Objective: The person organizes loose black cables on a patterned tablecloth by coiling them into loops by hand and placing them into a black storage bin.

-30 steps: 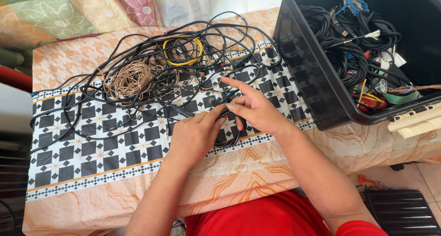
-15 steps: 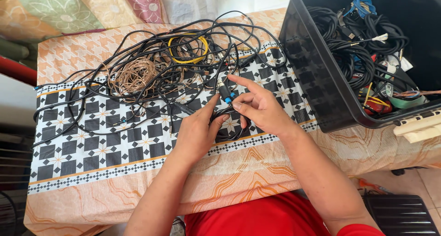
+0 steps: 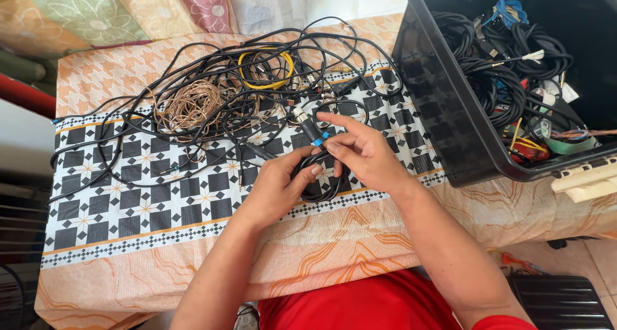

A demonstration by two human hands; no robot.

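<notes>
My left hand (image 3: 275, 187) and my right hand (image 3: 362, 152) both grip a small coil of black cable (image 3: 322, 182) just above the patterned tablecloth (image 3: 141, 205). The cable's plug (image 3: 311, 130), black with a blue band and a metal tip, sticks up between my right forefinger and thumb. Beyond my hands lies a tangled pile of black cables (image 3: 225, 105), with a yellow cable loop (image 3: 267, 70) and a coppery coiled wire (image 3: 188, 105) in it.
A black plastic bin (image 3: 450, 121) stands at the right, filled with coiled cables (image 3: 501, 79) and small coloured items. Folded colourful cloth (image 3: 96, 15) lies behind the table. A dark ribbed case (image 3: 559, 298) sits on the floor at the lower right.
The plug with the blue band has come up out of the pile into my right fingers. Both hands have stayed on the small coil, and the view has shifted slightly left.
</notes>
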